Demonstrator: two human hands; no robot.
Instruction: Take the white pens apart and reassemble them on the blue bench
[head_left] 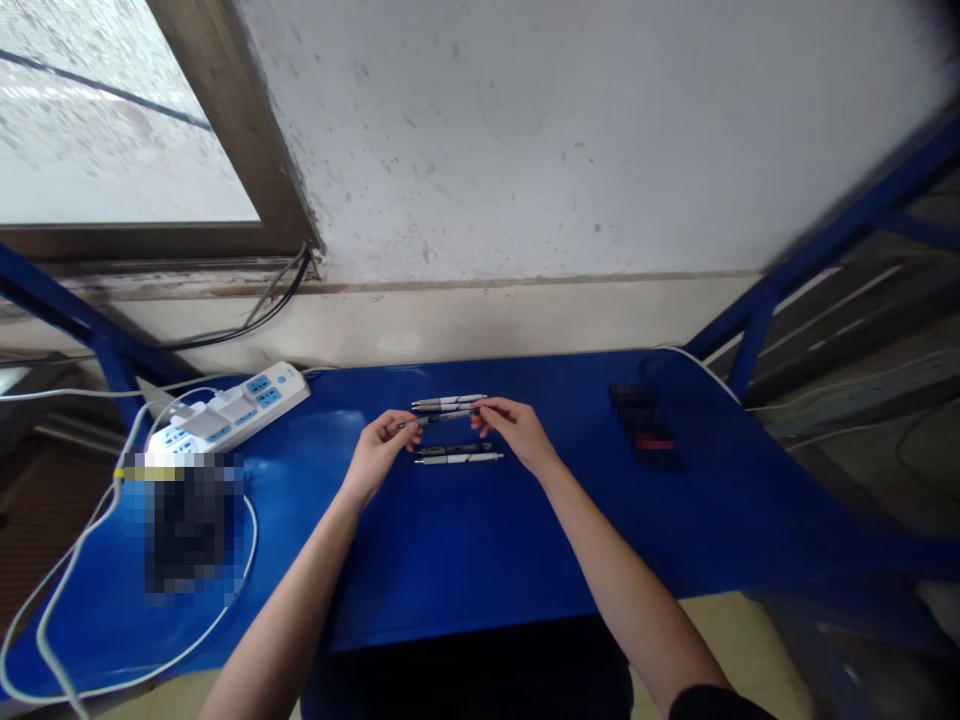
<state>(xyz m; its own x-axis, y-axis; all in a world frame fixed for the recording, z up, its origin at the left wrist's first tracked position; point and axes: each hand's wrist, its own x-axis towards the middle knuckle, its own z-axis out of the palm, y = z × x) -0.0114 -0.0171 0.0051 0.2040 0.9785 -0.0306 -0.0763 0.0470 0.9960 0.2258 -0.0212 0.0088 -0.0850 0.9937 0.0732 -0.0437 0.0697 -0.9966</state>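
Pinching a slim dark pen (439, 419) between left hand (379, 452) and right hand (517, 433) above a blue table (465, 540)

Holding the slim dark pen level and crosswise, just above the middle of the table, with silver metal parts glinting along the barrel and a narrow tip sticking out past the left hand. Gripping it with both hands only partly closed, neither clenched into fists nor released: left hand pinching near the tip end, right hand pinching near the far end, fingers lightly curled, a small gap left between the two hands. Reaching in from the near edge of the table with both bare forearms angled toward each other. Showing, just behind the held pen, a silver-and-white pen (448, 403) lying flat, and, just in front of it, a black pen (454, 450) and a white pen (459, 458) lying side by side, almost touching, all parallel to the held pen and apart from both hands. Showing also, well to the left, a white power strip (229, 405) with blue sockets and a looping white cable (150, 640), beside a pixelated object (191, 525), with another pixelated object (649, 430) well to the right
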